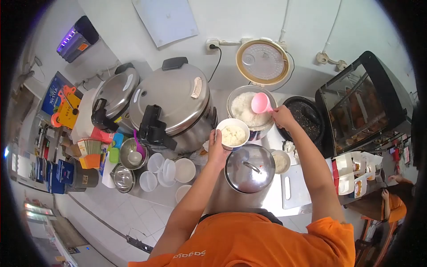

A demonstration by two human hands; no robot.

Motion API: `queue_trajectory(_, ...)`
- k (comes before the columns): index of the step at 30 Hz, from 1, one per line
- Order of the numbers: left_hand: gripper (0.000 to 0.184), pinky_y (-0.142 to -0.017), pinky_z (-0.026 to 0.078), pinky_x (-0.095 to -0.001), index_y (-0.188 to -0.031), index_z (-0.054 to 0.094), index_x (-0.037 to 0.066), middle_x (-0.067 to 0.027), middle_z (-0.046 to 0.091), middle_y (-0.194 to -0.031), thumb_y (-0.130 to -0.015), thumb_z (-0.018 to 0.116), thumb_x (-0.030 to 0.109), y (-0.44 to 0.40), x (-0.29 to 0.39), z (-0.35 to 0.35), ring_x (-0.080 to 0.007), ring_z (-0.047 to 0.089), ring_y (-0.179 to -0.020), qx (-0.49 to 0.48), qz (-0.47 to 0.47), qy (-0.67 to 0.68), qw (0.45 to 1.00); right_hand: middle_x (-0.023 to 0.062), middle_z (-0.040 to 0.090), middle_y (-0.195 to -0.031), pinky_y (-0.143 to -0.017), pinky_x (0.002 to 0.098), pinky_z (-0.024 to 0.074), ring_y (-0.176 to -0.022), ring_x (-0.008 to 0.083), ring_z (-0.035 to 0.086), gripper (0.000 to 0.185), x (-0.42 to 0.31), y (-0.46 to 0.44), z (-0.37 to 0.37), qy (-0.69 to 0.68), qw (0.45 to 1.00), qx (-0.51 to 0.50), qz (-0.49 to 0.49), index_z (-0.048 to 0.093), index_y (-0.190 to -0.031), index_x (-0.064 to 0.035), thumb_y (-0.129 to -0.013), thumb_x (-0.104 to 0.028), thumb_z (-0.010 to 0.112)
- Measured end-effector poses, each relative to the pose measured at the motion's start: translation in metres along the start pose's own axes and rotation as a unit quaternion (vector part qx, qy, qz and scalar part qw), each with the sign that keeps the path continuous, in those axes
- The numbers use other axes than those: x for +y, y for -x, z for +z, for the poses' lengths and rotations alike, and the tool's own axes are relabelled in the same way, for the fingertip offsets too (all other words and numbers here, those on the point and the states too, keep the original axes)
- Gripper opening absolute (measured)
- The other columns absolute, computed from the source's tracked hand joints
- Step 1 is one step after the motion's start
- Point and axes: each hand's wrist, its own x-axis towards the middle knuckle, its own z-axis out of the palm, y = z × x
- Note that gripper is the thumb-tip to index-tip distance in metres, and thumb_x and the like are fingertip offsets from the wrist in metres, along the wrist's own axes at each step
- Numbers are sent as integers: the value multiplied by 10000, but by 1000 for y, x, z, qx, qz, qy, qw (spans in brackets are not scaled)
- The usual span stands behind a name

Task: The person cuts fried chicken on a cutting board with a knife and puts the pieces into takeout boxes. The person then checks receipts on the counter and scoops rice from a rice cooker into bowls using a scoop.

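My left hand (216,153) is wrapped round the side of a small white bowl (233,132) with pale, rice-like food in it. In my right hand (283,118) is the handle of a pink scoop (261,103). The scoop is over an open rice cooker (230,101) filled with white rice (243,108). Its round lid (262,61) stands raised against the wall. The bowl is at the cooker's near left edge. Just below the bowl is a steel pot with a shiny domed lid (250,169).
Two large steel cookers (171,100) (116,89) stand at left, near stacked clear plastic cups (167,171) and metal bowls (129,153). To the right are a black pan (307,118), a white cutting board (297,187) and a glass display case (356,102). Another person (391,200) is at far right.
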Motion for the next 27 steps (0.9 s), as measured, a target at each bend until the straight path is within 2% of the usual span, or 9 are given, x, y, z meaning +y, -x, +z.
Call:
queue_trajectory(2,434,-928,543,-498,-1382,374,162,-126,518,-1370,-1042,503,400,2,0,-1,-298,581,-1216,9,-1,3,1000,201,645,-625,-510,435,514,-519,319,654,273,-4,4,2,15,999,24,-35,708,-850,44,-927,-198,609)
queue_trajectory(5,437,-928,541,-508,-1378,377,158,-127,514,-1375,-1040,505,404,5,2,-4,-303,580,-1217,21,10,-4,1000,253,679,-743,-663,498,541,-708,408,688,309,2,-12,25,205,921,158,-292,708,-871,42,-937,-240,601)
queue_trajectory(8,435,-924,541,-513,-1373,382,154,-125,517,-1372,-1039,506,405,4,-2,-17,-306,579,-1218,31,17,-15,999,282,682,-861,-797,533,526,-864,459,665,331,-12,-9,47,226,946,75,-222,715,-908,15,-949,-283,578)
queue_trajectory(12,435,-919,544,-513,-1370,386,153,-123,525,-1364,-1038,508,406,7,-1,-27,-307,579,-1215,42,16,-19,999,251,699,-855,-780,504,567,-858,401,706,315,-36,16,63,265,937,40,-226,717,-924,17,-916,-269,587)
queue_trajectory(15,443,-919,543,-517,-1374,384,155,-122,529,-1359,-1037,510,412,8,0,-30,-304,579,-1214,52,16,-27,998,242,704,-845,-716,476,571,-823,377,713,339,-41,17,63,255,935,32,-245,724,-904,21,-923,-286,580)
queue_trajectory(18,451,-922,540,-519,-1378,381,158,-119,532,-1357,-1035,508,423,6,-1,-30,-300,582,-1209,51,15,-30,998,252,689,-778,-677,496,538,-719,421,680,284,-12,-20,36,271,892,-63,-356,740,-1032,-31,-945,-260,596)
queue_trajectory(21,464,-942,531,-515,-1391,370,163,-117,521,-1371,-1037,498,434,5,3,-26,-298,571,-1225,52,6,-37,998,239,681,-742,-632,472,521,-657,406,664,260,-32,28,1,52,975,-132,-173,746,-1074,-52,-932,-225,614)
queue_trajectory(25,473,-985,511,-495,-1419,347,167,-117,493,-1406,-1047,469,432,0,-6,-37,-289,537,-1274,-3,9,-22,1000,200,669,-701,-571,468,520,-651,376,673,211,-46,106,31,150,906,47,-394,654,-981,9,-915,-189,629)
queue_trajectory(27,457,-1002,503,-477,-1431,337,170,-117,484,-1416,-1059,445,412,15,-5,-33,-278,520,-1292,-14,16,-12,1000,200,675,-715,-582,483,528,-659,380,676,215,-46,133,43,157,900,110,-392,628,-1036,-12,-933,-199,600)
